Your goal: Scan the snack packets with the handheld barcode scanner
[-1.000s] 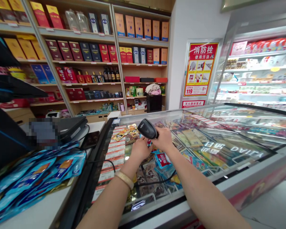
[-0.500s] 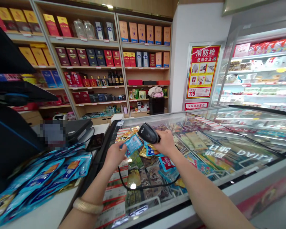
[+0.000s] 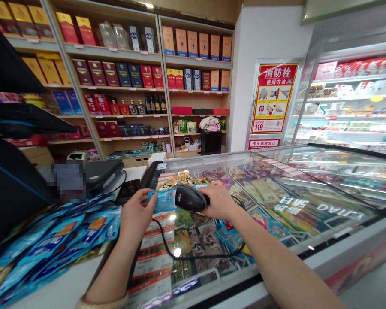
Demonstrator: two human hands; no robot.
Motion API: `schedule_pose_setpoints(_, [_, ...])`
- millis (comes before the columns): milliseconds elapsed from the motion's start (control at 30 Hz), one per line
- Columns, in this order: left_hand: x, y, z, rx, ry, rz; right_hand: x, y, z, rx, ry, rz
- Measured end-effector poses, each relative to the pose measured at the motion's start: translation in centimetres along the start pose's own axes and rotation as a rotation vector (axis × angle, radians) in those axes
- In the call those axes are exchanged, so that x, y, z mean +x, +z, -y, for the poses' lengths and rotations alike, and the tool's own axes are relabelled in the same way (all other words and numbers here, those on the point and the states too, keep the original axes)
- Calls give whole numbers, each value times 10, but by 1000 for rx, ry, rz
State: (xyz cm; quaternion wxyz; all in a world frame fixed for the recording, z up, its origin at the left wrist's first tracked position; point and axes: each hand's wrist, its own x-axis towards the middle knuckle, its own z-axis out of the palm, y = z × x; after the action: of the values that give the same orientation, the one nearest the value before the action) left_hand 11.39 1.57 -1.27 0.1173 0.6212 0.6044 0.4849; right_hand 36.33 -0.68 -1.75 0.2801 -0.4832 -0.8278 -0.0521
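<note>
My right hand (image 3: 220, 199) is wrapped round a black barcode scanner (image 3: 189, 198), whose head points left. From it a black cable (image 3: 199, 257) loops over the glass freezer top. My left hand (image 3: 138, 210) pinches a small blue snack packet (image 3: 163, 200) by its left end. The scanner's head is right at the packet and covers its right part. Beneath both hands lies the freezer's glass lid (image 3: 209, 274), with more packets near my right hand, among them a blue and red one (image 3: 227, 226) partly hidden by my forearm.
On the left counter lies a pile of blue packets (image 3: 61, 236), beside a phone (image 3: 128, 189) and a dark monitor (image 3: 13, 180). Shelves with boxed bottles (image 3: 122, 75) stand behind. A lit fridge (image 3: 357, 94) is at the right.
My left hand has moved left and slightly down with the blue packet, which now lies more level. The scanner in my right hand has shifted left and down, close over the packet.
</note>
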Motion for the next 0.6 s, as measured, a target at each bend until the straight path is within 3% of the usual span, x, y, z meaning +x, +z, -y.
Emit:
schedule_pose_setpoints(300, [-1, -6, -4, 194, 39, -55, 0, -3, 3, -38, 19, 57])
schedule_pose_setpoints(600, [-1, -9, -3, 224, 27, -51, 0, -4, 4, -36, 27, 71])
